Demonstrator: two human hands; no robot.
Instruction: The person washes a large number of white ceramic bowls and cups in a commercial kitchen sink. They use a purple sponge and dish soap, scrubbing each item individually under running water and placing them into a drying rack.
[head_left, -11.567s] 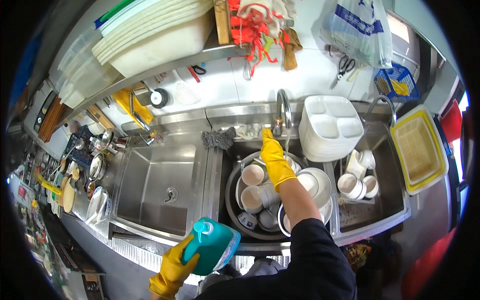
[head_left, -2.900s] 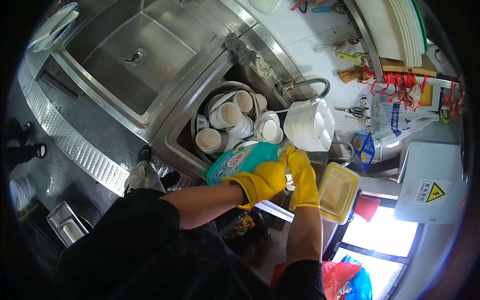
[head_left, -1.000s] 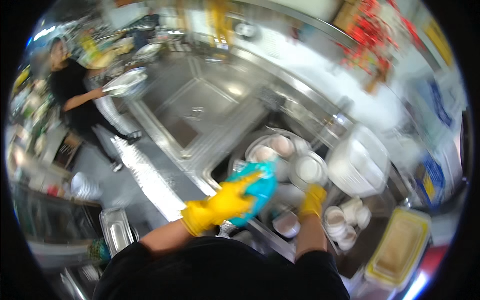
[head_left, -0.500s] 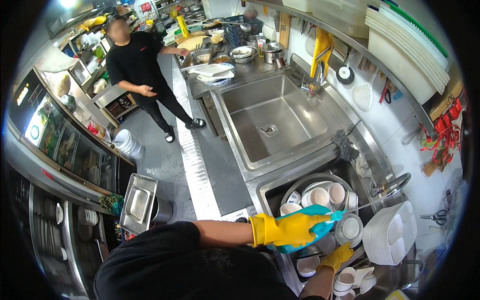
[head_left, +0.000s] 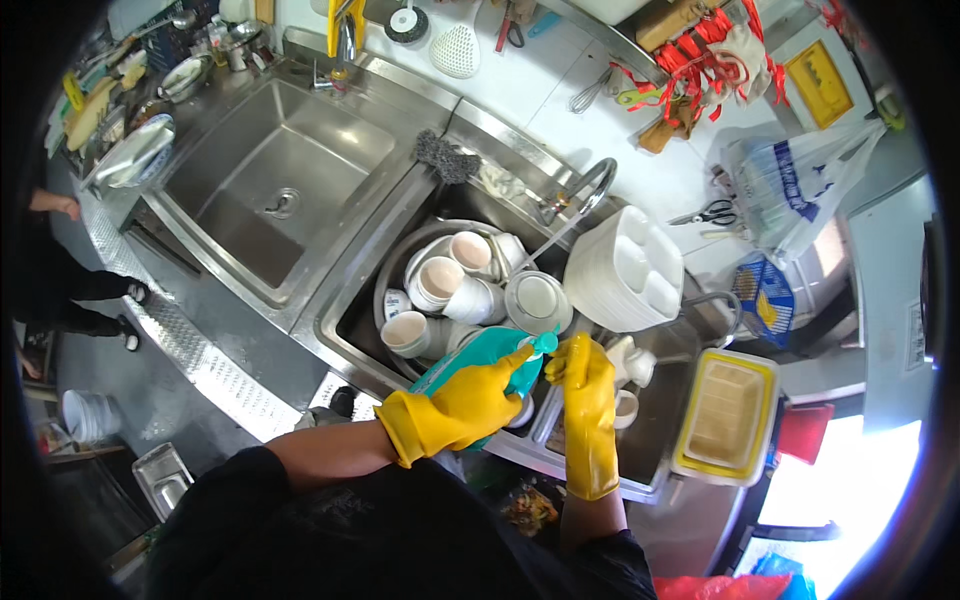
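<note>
The teal bottle [head_left: 488, 348] is tilted at near side of mid. sink [head_left: 330, 315], cap [head_left: 545, 342] to the right. Gloved L hand [head_left: 462, 402] wraps it from above; gloved R hand [head_left: 582, 375] is raised just beside the cap, fingers bent, grip cannot be told. Farther, white bowls [head_left: 440, 278] lie in a round basin [head_left: 381, 285].

The teal bottle [head_left: 485, 345] is a bulky plastic container with a small cap [head_left: 545, 342] of a lighter teal. It is tipped well over, its cap end toward the right and its body slanting down to the lower left, above the near edge of the sink [head_left: 328, 318]. The left hand [head_left: 460, 402] grips it, covering much of its side; whether the cap is closed cannot be made out.
</note>
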